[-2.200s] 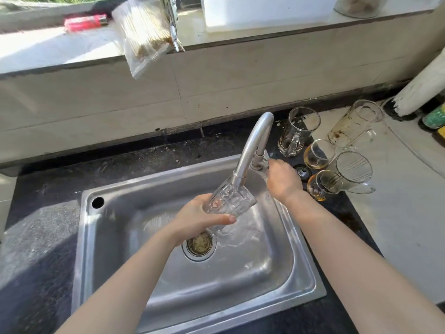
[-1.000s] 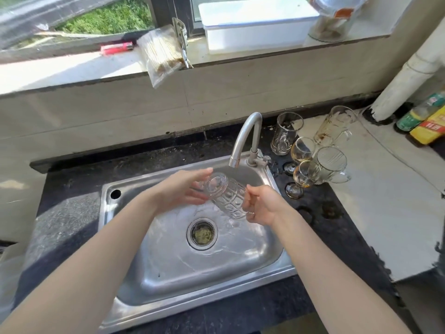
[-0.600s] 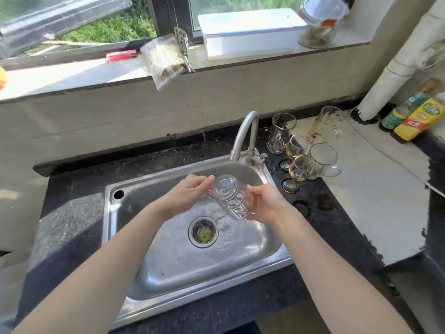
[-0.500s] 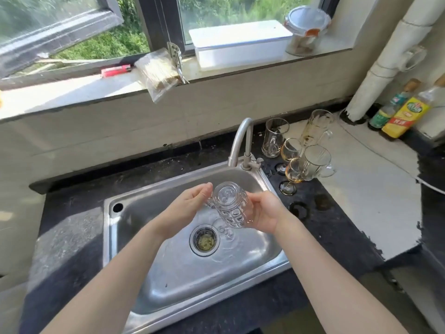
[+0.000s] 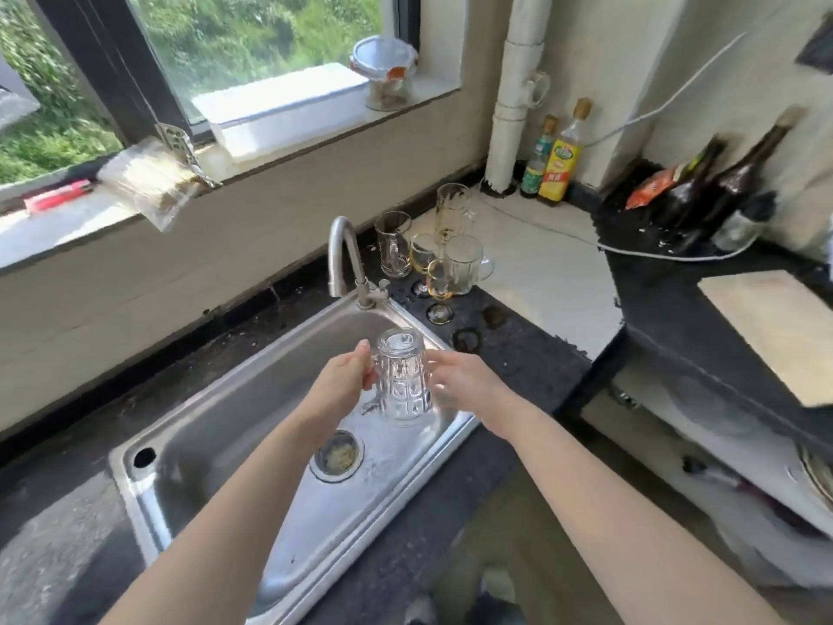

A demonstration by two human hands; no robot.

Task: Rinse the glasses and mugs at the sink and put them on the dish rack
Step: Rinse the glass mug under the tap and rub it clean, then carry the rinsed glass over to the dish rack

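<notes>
The patterned glass (image 5: pixel 402 381) is held upside down over the sink (image 5: pixel 189 426), left hand (image 5: pixel 339 384) fingers clamped on it, right hand (image 5: pixel 455 380) fingers apart alongside; drips should be shaken off before racking

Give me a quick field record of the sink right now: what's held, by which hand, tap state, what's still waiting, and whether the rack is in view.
held item: patterned glass mug, upside down, over the sink
left hand: gripping the mug's handle side
right hand: open beside the mug; contact unclear
tap: no water visible
waiting: cluster of glasses and mugs on the counter right of the tap
dish rack: not in view
</notes>
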